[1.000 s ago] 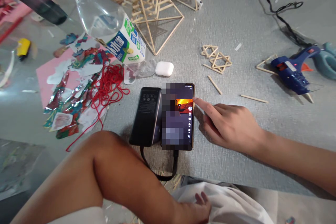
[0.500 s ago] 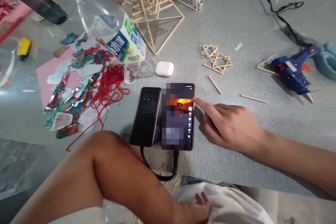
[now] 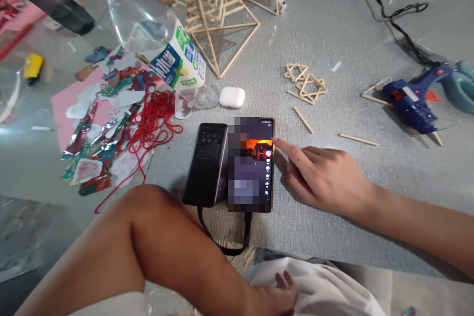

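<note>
A smartphone (image 3: 263, 175) lies face up on the grey table, its lit screen partly blurred and showing an orange scene. My right hand (image 3: 320, 175) rests beside it, index finger stretched to the phone's right edge, the other fingers curled under; nothing is held. A short black cable (image 3: 231, 251) links the phone to a black power bank (image 3: 206, 168) on its left. Below the table edge, my left hand (image 3: 278, 296) lies over pale cloth (image 3: 326, 289) at my lap, fingers loosely bent and apart, with nothing visible in it.
A plastic bottle (image 3: 144, 29) stands near red string (image 3: 151, 121) and painted scraps (image 3: 89, 173). Behind are stick pyramid frames (image 3: 218, 15). A white case (image 3: 232, 97), small stick stars (image 3: 311, 88) and loose sticks (image 3: 303, 119) lie ahead; a blue glue gun (image 3: 411, 103) is at right.
The picture on the phone screen has changed slightly. Both hands stay where they were.
</note>
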Demonstrator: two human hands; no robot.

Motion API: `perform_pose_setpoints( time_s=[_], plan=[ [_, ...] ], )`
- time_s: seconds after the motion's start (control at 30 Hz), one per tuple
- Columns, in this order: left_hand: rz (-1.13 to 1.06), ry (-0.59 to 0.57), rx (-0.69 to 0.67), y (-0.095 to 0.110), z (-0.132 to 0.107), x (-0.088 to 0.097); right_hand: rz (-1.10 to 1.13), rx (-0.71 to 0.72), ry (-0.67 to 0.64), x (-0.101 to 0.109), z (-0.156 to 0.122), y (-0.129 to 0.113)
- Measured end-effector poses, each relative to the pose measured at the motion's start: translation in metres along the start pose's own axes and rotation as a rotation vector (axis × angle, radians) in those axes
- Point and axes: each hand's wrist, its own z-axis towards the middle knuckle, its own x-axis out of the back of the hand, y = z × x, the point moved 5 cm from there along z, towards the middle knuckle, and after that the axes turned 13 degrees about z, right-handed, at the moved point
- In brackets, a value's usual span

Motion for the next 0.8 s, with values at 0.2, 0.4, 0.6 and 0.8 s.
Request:
perform_pose_setpoints(
  time_s=[0.2, 0.4, 0.6, 0.8],
  plan=[
    [0.432, -0.118, 0.137, 0.015, 0.002, -0.014, 0.005, -0.005, -0.009, -0.001, 0.0, 0.0],
    [0.563, -0.167, 0.104, 0.029, 0.002, -0.025, 0.006, -0.001, 0.003, 0.0, 0.0, 0.0],
    [0.552, -0.179, 0.252, 0.021, -0.006, -0.013, 0.004, 0.004, 0.004, 0.0, 0.001, -0.001],
    [0.289, -0.006, 0.151, -0.007, -0.007, 0.006, 0.0, 0.002, 0.003, 0.0, 0.0, 0.0]
  ],
)
